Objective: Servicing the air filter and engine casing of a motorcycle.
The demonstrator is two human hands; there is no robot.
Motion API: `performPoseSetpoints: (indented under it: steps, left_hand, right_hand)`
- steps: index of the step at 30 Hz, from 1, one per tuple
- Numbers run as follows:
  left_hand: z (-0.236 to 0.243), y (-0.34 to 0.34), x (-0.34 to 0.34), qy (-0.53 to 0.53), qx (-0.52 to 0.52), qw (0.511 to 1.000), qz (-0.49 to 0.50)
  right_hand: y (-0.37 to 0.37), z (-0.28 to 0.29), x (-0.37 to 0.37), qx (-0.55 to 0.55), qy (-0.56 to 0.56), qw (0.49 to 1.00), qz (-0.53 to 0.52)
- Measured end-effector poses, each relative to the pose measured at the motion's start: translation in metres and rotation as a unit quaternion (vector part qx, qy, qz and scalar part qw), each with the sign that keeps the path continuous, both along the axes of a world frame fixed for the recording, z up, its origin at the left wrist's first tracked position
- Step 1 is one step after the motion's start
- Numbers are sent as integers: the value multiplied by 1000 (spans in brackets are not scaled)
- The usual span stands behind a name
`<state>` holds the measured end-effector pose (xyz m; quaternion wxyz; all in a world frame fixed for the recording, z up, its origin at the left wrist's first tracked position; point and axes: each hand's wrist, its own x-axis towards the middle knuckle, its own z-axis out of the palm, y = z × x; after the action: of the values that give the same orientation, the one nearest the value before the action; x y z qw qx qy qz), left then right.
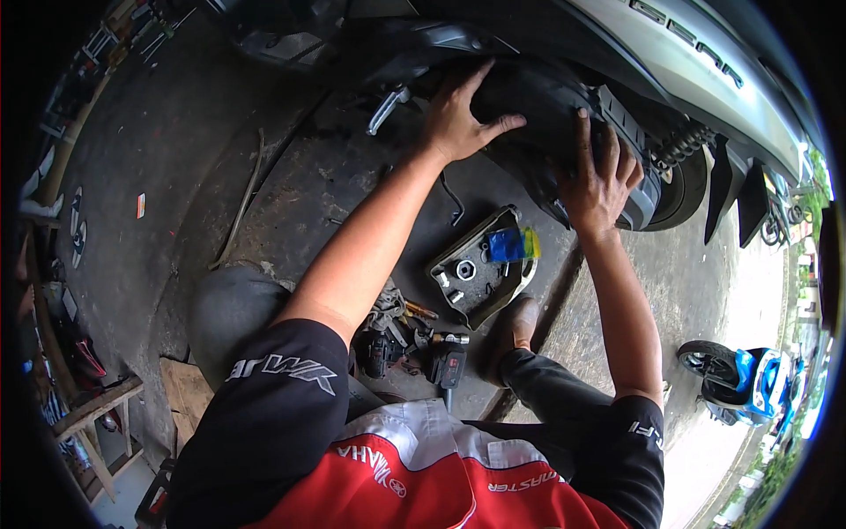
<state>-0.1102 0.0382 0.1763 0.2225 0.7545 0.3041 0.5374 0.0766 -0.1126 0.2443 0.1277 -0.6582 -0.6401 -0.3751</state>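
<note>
A scooter's black side cover [538,110] lies in front of me, low on the machine's side. My left hand [460,122] rests at its left end, thumb and forefinger spread wide; the other fingertips are hidden against the dark parts. On the cover's right part lies my right hand [602,185], fingers stretched out over the surface and apart. Neither hand appears to grip anything. Below the cover, on the floor, stands a metal tray-like casing [480,295] with a nut-shaped piece, small parts and a blue and yellow packet [513,245].
Cordless power tools [448,363] and a rag lie near my knees. A metal footrest [388,110] juts out left of my left hand. The rear spring [683,145] and wheel are at the right. A blue scooter [758,386] stands farther right, a wooden stand [101,414] at the left.
</note>
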Motion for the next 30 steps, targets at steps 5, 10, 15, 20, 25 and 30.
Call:
performPoseSetpoints:
  steps: [5,10,15,20,25,30]
  left_hand:
    - [0,2,-3,-7,-23,999,-21]
    - [7,-1,0,20,-35,999,-21]
    - [17,-4,14,82,36,996,13]
    - [19,-3,17,100,40,994,7]
    - [15,-2,17,123,64,989,42]
    - [16,-4,18,101,71,992,35]
  right_hand:
    - [1,7,6,-11,-7,999,53]
    - [-1,8,7,-20,-10,998,50]
    - [1,12,11,11,2,995,102]
    - [-24,8,26,52,89,993,52]
    - [-63,-38,52,178,248,945,-116]
    - [-68,-63,72,157,539,827,-30]
